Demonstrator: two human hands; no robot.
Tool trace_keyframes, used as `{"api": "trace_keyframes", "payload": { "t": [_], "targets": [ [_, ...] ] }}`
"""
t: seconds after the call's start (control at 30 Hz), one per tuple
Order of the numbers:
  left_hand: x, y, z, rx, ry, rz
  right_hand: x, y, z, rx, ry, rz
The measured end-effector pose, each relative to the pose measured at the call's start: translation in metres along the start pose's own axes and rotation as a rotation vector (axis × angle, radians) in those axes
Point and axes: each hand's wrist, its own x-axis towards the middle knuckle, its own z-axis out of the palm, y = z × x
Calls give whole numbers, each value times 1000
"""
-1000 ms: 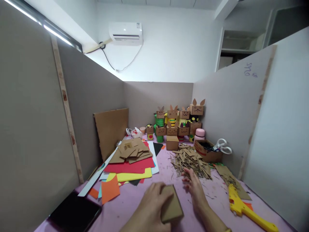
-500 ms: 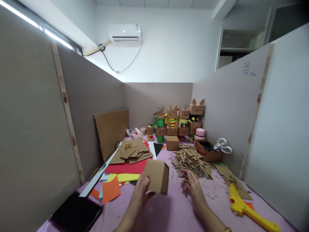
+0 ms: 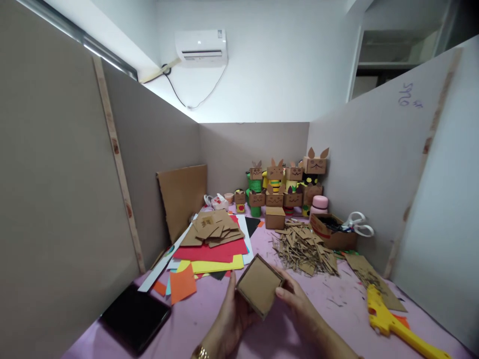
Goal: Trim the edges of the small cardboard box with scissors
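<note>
A small brown cardboard box (image 3: pixel 260 286) is held up over the purple tablecloth, tilted so that a square face with a raised rim shows. My left hand (image 3: pixel 235 310) grips its left and lower side, the thumb along the left edge. On the right, my right hand (image 3: pixel 295 298) closes round the corner, its thumb on the front rim and its other fingers partly hidden behind. Beyond the box lies a heap of cardboard strips (image 3: pixel 305 249). To the left are flat cardboard pieces (image 3: pixel 213 227) on red paper (image 3: pixel 209 253).
A yellow glue gun (image 3: pixel 392 321) lies at the right. White-handled scissors (image 3: pixel 358 224) rest in an open carton (image 3: pixel 333 234). Cardboard animal figures (image 3: pixel 275 172) and another small box (image 3: pixel 275 218) stand at the back. A black tablet-like slab (image 3: pixel 134 319) lies front left; partitions enclose the table.
My right hand has come left and taken hold of the box. The box has turned, now showing its rimmed square face. The whole view has shifted slightly.
</note>
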Motion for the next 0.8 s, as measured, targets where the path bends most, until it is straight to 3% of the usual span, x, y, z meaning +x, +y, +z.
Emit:
{"api": "trace_keyframes", "payload": {
  "t": [0.17, 0.43, 0.67, 0.8],
  "targets": [
    [-2, -3, 4, 12, -34, 168, 1, 4, -3, -10, 48, -15],
    [0, -9, -1, 41, -46, 275, 2, 7, -2, -84, 53, -82],
    [7, -14, -14, 51, -51, 254, -4, 4, -6, -428, 199, -295],
    [10, -18, -15, 51, -32, 272, -8, 7, -7, -606, 154, -389]
  ]
}}
